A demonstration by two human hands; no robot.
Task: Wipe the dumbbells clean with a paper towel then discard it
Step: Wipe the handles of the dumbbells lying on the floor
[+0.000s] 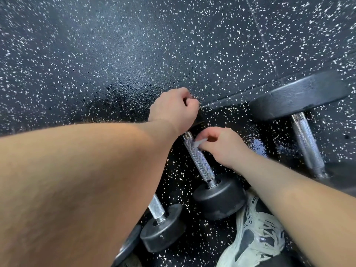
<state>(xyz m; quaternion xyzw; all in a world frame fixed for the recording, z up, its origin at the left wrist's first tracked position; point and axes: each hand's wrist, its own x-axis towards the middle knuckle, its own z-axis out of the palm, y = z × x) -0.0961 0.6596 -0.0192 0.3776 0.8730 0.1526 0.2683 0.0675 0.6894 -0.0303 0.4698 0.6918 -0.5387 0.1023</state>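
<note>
A black dumbbell with a knurled steel handle (199, 160) lies on the speckled rubber floor, its near head (218, 197) toward me. My left hand (173, 108) grips its far head, which the hand mostly hides. My right hand (221, 145) pinches a small white paper towel (198, 143) against the upper part of the handle. A smaller dumbbell (163, 226) lies at the lower left, partly under my left forearm. A bigger dumbbell (304, 97) lies at the right.
My pale sneaker (252, 236) stands on the floor at the bottom right, close to the middle dumbbell's near head. Another black weight (127, 247) shows at the bottom edge. A wet, glossy patch (258, 145) lies on the floor beyond my right hand.
</note>
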